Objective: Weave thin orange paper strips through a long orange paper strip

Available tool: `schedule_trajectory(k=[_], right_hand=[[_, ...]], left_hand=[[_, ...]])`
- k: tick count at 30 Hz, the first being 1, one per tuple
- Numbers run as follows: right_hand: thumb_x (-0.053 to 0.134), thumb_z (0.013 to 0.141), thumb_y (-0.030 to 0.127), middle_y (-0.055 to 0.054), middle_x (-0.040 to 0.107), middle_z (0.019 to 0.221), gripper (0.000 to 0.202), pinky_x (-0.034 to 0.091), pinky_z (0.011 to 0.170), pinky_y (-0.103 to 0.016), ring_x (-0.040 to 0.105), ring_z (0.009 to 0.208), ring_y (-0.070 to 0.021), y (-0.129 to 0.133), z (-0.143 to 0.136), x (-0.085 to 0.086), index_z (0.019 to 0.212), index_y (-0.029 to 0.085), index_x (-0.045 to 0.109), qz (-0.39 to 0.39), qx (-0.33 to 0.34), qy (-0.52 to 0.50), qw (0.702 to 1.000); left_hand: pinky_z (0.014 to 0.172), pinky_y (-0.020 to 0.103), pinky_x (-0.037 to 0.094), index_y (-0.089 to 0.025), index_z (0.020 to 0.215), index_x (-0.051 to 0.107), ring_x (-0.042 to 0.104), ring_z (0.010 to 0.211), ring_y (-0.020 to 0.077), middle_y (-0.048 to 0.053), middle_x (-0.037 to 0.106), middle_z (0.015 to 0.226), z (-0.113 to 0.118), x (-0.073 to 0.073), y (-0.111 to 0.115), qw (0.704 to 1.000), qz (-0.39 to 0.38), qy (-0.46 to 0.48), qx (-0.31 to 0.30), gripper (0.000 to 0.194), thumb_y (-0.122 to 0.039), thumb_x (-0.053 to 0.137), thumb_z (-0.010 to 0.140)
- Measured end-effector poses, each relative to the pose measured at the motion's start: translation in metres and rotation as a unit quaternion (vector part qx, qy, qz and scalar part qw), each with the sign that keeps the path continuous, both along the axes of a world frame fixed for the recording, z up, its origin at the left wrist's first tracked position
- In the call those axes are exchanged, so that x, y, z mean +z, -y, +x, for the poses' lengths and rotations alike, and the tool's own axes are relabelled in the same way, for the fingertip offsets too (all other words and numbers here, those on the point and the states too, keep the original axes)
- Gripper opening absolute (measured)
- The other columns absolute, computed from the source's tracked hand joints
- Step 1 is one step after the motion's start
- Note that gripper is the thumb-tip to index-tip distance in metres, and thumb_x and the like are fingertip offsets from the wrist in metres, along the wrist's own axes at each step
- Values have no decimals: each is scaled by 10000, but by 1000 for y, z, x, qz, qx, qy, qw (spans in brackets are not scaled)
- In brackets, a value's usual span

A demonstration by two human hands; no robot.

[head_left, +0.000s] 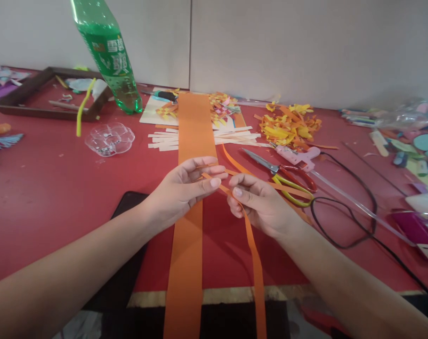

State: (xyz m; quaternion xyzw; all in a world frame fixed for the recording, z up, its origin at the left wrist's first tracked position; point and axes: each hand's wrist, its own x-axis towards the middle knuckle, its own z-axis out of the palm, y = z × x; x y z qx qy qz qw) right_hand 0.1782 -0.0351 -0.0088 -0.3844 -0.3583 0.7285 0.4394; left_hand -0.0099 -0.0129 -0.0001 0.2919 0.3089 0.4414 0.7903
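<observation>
With right hand (258,203) pinching and left hand (180,188) seemingly holding one narrow orange paper strip (258,280) over the red table (54,188), treat it as probably light, limp, easily torn, gripping flat faces gently.

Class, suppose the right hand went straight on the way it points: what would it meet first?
Beyond the narrow strip it holds, the right hand would likely meet the left hand first; depth is hard to judge.
</observation>
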Motion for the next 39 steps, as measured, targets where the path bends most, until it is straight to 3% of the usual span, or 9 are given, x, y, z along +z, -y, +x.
schedule_trajectory(k=[6,14,18,24,30,39], right_hand=[[845,717,275,55,621,569,269,441,483,-198,554,485,-72,0,1,-2,851,184,630,11,-16,10,1000],[836,720,319,30,646,637,283,461,468,-219,567,509,-89,2,-1,4,879,189,642,-11,-1,55,998],[821,742,299,22,666,725,253,500,497,-237,593,540,-90,3,-2,1,914,189,671,31,-9,77,997],[808,764,258,8,683,783,224,545,536,-248,623,578,-96,5,-1,-4,936,191,681,80,-12,106,991],[800,775,252,7,662,799,189,562,556,-236,628,652,-104,5,-3,-3,919,201,689,125,-40,123,984],[784,788,262,-32,719,934,190,577,599,-267,643,704,-125,6,-3,1,962,219,721,160,-39,169,972]], left_hand=[[811,178,540,-163,940,675,699,853,80,-32,686,842,-1,-6,0,999,-8,-15,36,247,-28,762,753],[826,224,535,-215,1086,642,655,884,102,-7,691,949,-3,-5,2,980,147,-130,18,397,-167,827,739],[804,242,541,-211,1125,600,654,848,101,4,669,1026,-2,-2,5,975,164,-148,29,469,-165,834,721],[789,245,536,-199,1153,542,657,811,104,-33,646,859,-1,-2,4,972,166,-165,29,535,-172,842,711],[840,238,526,-186,1159,516,650,827,89,-29,651,874,0,-3,4,961,209,-177,27,556,-142,838,709],[744,205,566,-213,1140,491,647,853,93,-24,577,938,-2,-8,6,949,245,-194,34,560,-131,834,704]])
